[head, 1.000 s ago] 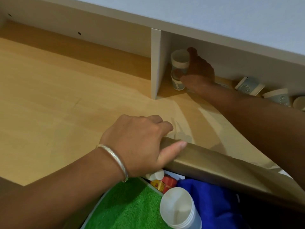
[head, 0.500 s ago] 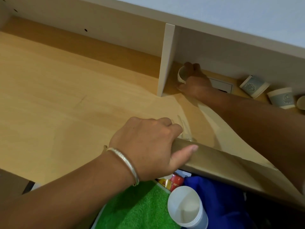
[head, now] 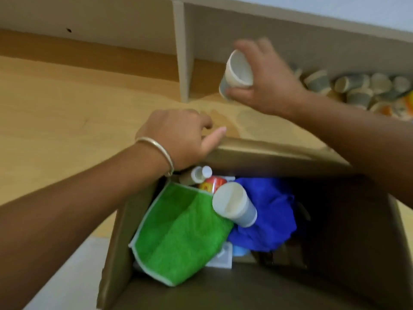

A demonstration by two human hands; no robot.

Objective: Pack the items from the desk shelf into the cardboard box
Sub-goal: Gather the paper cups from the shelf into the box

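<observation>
Cardboard box [head: 268, 153], matte brown; smooth tapered paper cup [head: 237, 73] in right hand [head: 268, 86]

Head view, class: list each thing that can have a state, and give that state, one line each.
Cardboard box: open, partly filled.
Paper cup: tilted, lifted off the shelf, gripped by the right hand.
Left hand: resting on the box's far flap.
Green cloth: folded, inside the box.
White cup in the box: lying tilted.
Cups on the shelf: blurred, several tipped over.

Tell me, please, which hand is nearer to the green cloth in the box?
Left. The left hand grips the cardboard box edge just above the green cloth; the right hand holds a paper cup farther off, by the shelf.
</observation>
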